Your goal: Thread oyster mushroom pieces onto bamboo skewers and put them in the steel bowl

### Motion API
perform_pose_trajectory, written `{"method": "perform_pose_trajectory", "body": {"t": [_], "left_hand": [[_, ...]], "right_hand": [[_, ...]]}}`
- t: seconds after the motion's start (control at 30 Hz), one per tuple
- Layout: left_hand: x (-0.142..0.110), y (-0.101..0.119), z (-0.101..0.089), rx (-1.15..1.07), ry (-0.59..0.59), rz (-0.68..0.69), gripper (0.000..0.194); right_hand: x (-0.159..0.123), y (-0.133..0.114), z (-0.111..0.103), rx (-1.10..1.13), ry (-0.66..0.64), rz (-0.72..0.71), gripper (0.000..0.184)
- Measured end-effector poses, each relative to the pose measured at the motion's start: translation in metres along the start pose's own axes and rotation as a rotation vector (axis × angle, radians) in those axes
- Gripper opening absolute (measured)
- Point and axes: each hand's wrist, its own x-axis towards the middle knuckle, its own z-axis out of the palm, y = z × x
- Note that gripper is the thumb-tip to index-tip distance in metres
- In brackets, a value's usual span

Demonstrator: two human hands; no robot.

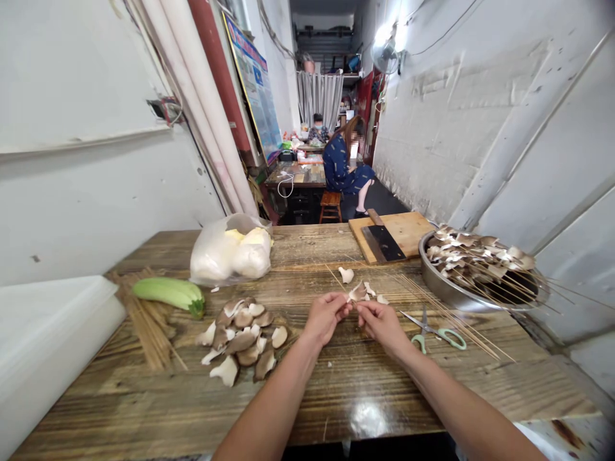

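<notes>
My left hand (329,317) and my right hand (382,323) meet over the middle of the wooden table, fingertips pinched together. Between them is a small oyster mushroom piece (357,292), touched from both sides. A thin bamboo skewer (335,277) slants up and left from behind my left fingers; where its other end lies is hidden. Just beyond my hands, loose mushroom pieces (345,275) rest on the wood. A heap of oyster mushrooms (247,336) sits left of my left hand. Scissors with pale green handles (435,333) lie right of my right hand.
Bare skewers (446,314) lie beside a metal bowl (432,282) of skewered mushrooms (475,253). A cleaver (383,242) rests on a cutting board (413,230). Leftward are a bagged white item (230,253), a green squash (168,294), a skewer bundle (147,326) and a white box (52,358). Two people sit beyond.
</notes>
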Motion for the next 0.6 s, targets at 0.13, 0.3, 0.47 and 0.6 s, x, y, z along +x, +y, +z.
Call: {"method": "perform_pose_trajectory", "body": {"t": [0.13,0.3,0.47,0.6], "left_hand": [[0.010,0.000,-0.007,0.211,0.156,0.204,0.014],[0.047,0.017,-0.007,0.583,0.138,0.505,0.033],[0.088,0.028,0.008,0.717,-0.116,0.486,0.043],[0.103,0.033,0.008,0.909,-0.231,0.375,0.033]], "right_hand": [[0.005,-0.006,-0.013,0.004,0.127,-0.060,0.037],[0.013,-0.015,-0.037,-0.063,0.309,-0.200,0.040],[0.018,-0.013,-0.042,-0.094,0.356,-0.209,0.041],[0.020,-0.010,-0.040,-0.120,0.336,-0.200,0.036]]}}
